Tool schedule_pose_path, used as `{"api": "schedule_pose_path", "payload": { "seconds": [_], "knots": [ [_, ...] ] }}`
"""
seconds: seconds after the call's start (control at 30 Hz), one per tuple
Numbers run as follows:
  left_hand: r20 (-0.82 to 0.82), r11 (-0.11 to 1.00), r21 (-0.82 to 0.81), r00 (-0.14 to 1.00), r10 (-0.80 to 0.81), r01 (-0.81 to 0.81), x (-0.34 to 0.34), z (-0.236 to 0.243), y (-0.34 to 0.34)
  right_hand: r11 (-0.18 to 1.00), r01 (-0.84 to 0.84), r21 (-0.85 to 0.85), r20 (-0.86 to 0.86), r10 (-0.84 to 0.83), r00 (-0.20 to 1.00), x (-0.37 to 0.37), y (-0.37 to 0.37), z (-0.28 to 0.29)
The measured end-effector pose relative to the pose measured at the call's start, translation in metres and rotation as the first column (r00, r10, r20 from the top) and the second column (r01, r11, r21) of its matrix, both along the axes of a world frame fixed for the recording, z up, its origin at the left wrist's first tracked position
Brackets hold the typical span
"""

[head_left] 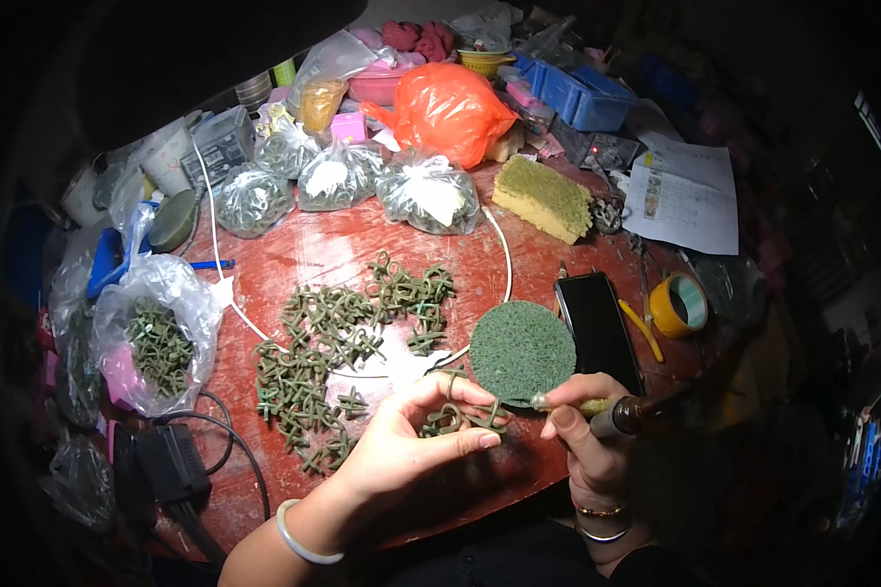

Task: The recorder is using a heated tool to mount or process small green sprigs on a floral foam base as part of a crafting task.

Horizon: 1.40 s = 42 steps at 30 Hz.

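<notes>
My left hand (421, 430) pinches small olive-green looped pieces (485, 416) between thumb and fingers, with a pale bracelet round its wrist. My right hand (592, 450) grips a pen-like tool (607, 413) with a yellowish shaft and a pale tip, pointing left toward those pieces. Just behind both hands lies a round green speckled pad (522, 344). A loose pile of similar green pieces (303, 382) spreads to the left. A black phone (597, 328) lies right of the pad.
Bagged green pieces (162, 352) and a black adapter (171, 460) sit left. Behind are plastic bags (338, 181), an orange bag (450, 108), a sponge (538, 196), a blue tray (573, 98) and papers (680, 201). A tape roll (668, 304) sits right. White cord (507, 269) crosses the red tabletop (352, 245).
</notes>
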State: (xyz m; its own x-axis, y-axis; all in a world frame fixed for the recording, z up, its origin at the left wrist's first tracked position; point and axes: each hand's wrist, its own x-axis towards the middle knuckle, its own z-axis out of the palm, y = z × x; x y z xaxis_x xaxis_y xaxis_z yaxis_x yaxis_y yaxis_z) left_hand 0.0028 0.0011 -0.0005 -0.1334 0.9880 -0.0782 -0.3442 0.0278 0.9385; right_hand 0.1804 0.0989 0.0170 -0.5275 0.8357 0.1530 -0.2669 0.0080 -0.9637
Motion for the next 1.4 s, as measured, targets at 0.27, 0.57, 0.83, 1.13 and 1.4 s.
{"api": "schedule_pose_path", "payload": {
  "seconds": [0.27, 0.57, 0.83, 1.13, 1.4],
  "knots": [
    [-0.01, 1.0, 0.015, 1.0, 0.028, -0.027, -0.002, -0.003, -0.002, 0.987, -0.152, 0.048, 0.145, 0.144, 0.979, 0.001, 0.003, 0.0],
    [0.554, 0.996, 0.031, 0.828, -0.087, 0.084, -0.016, 0.007, -0.001, 0.998, 0.047, 0.048, 0.053, -0.049, 0.997, 0.002, 0.006, -0.002],
    [0.599, 0.989, -0.076, 0.798, -0.056, 0.126, -0.012, 0.002, -0.001, 0.91, -0.038, 0.413, 0.199, -0.05, 0.979, -0.013, 0.006, 0.0],
    [0.506, 0.968, -0.061, 0.844, -0.181, 0.244, -0.005, 0.005, -0.002, 0.891, -0.286, 0.353, 0.08, 0.275, 0.958, -0.026, 0.007, 0.005],
    [0.481, 0.985, -0.112, 0.875, -0.058, 0.127, -0.007, -0.004, 0.0, 0.989, -0.104, 0.101, 0.129, 0.091, 0.988, -0.026, 0.003, 0.005]
  ]
}}
